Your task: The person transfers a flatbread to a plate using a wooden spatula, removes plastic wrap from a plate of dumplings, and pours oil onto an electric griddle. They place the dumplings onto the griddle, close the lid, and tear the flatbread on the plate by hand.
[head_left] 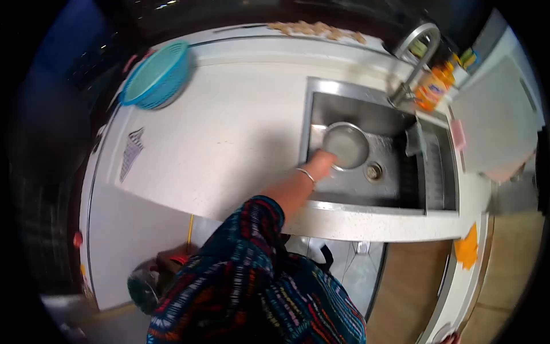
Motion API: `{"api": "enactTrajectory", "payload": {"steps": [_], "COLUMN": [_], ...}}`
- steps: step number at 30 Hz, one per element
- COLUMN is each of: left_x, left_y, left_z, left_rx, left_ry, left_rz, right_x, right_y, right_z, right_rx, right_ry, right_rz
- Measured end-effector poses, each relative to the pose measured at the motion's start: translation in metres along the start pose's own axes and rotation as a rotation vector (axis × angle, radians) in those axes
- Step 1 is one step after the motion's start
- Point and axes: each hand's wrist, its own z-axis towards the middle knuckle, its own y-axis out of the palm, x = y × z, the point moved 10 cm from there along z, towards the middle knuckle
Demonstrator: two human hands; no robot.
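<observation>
My left hand (322, 164), with a bracelet at the wrist, reaches into the steel sink (366, 207). Its fingers are closed on the near-left rim of a round metal bowl (345, 124), which holds cloudy, whitish liquid. The bowl sits to the left of the drain (373, 171). At the bottom right edge, a small part of what looks like my right hand (451, 339) shows beside a pale rounded thing. Its fingers are mostly cut off by the frame, so its grip cannot be made out.
A curved faucet (424, 54) rises behind the sink, beside an orange soap bottle (433, 87). Blue-green baskets (163, 80) stand on the back left of the white counter (240, 114). An orange cloth (467, 249) hangs at the right. Brownish pieces (315, 30) line the back ledge.
</observation>
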Motion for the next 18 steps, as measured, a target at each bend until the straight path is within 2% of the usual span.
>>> {"api": "enactTrajectory", "payload": {"steps": [1,2,3,5,8,11,15,17,18], "left_x": [-0.010,-0.017,-0.028,-0.024,-0.034,-0.048,-0.058,-0.046,-0.041], "left_y": [-0.004,-0.005,-0.010,-0.003,0.004,0.011,0.009,0.009,0.010], "left_z": [0.008,0.015,0.026,0.014,0.021,0.036,0.047,0.034,0.025], "left_rx": [-0.002,0.001,0.064,-0.007,0.023,-0.004,0.056,0.043,0.029], "left_ry": [-0.059,-0.116,-0.126,-0.207,-0.220,-0.245,-0.226,-0.179,-0.215], "left_rz": [-0.004,-0.004,-0.047,-0.013,-0.154,-0.161,-0.169,0.059,0.041], "right_x": [0.028,0.058,0.052,0.018,0.019,0.027,0.037,-0.004,-0.002], "right_y": [0.005,0.012,0.020,0.043,0.047,0.034,0.006,0.010,0.010], "right_z": [-0.002,-0.010,-0.018,-0.035,-0.036,-0.036,-0.036,-0.029,-0.027], "right_rx": [-0.004,-0.185,-0.186,-0.259,-0.286,-0.262,-0.233,-0.092,-0.098], "right_ry": [0.228,0.214,0.205,0.246,0.266,0.356,0.324,0.258,0.252], "right_rz": [0.477,0.048,0.111,0.212,0.306,0.283,0.106,0.177,0.186]}}
